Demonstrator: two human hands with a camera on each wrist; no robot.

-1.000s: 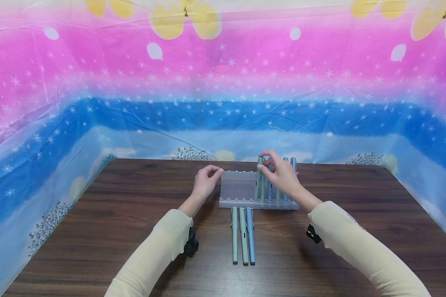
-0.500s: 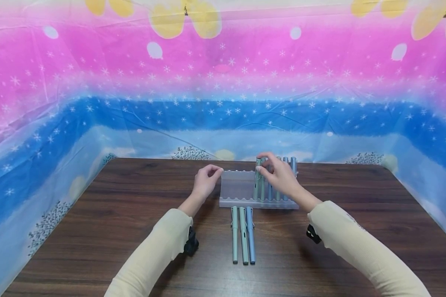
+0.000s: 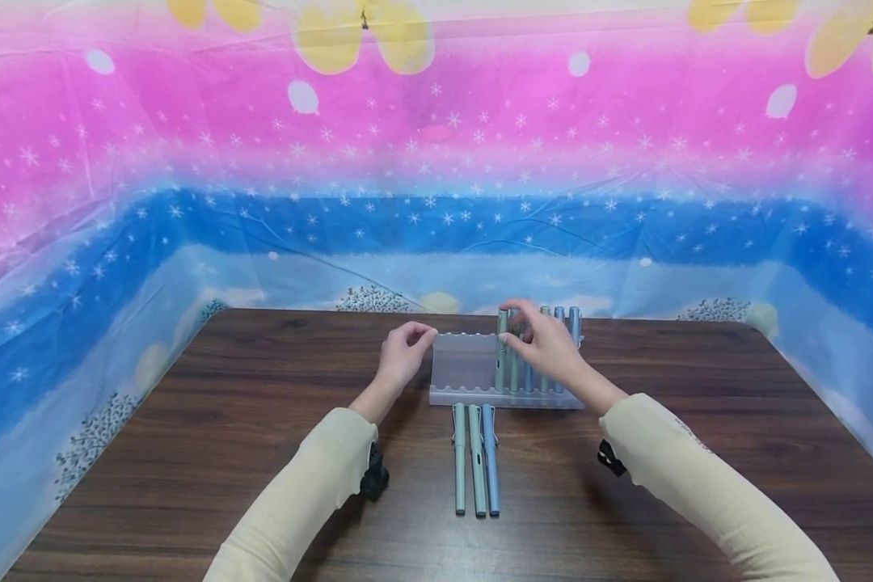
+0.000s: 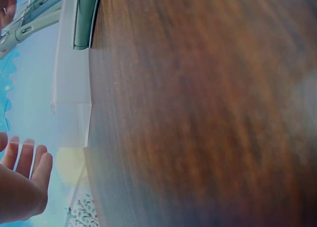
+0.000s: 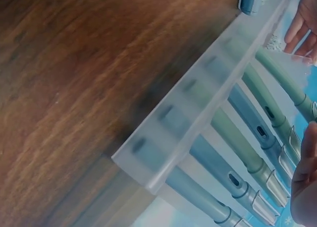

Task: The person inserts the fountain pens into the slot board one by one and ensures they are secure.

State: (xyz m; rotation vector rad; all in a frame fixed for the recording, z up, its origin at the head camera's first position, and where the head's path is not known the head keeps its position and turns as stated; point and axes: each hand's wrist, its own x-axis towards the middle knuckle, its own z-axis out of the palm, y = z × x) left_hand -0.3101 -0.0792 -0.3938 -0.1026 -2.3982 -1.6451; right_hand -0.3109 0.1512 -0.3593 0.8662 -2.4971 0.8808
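Observation:
A clear plastic pen rack (image 3: 460,365) stands on the table, several green and blue pens upright in its right half. My left hand (image 3: 402,357) pinches the rack's upper left corner between thumb and fingers. At the left end of the row, my right hand (image 3: 554,349) holds a green pen (image 3: 501,360) near its top with thumb and index finger. That pen (image 5: 283,79) leans in the rack beside the others in the right wrist view. Before the rack lie two green pens (image 3: 460,465) and a blue pen (image 3: 491,469), side by side, clips toward the rack.
The brown wooden table (image 3: 247,453) reaches back to a pink and blue patterned cloth (image 3: 436,170), which surrounds it on three sides. A black wrist camera (image 3: 374,475) hangs under the left cuff, another (image 3: 611,458) under the right.
My right hand and the green pen have shifted slightly left, and the pen now stands a little apart from its neighbour. The left hand and the pens on the table stay put.

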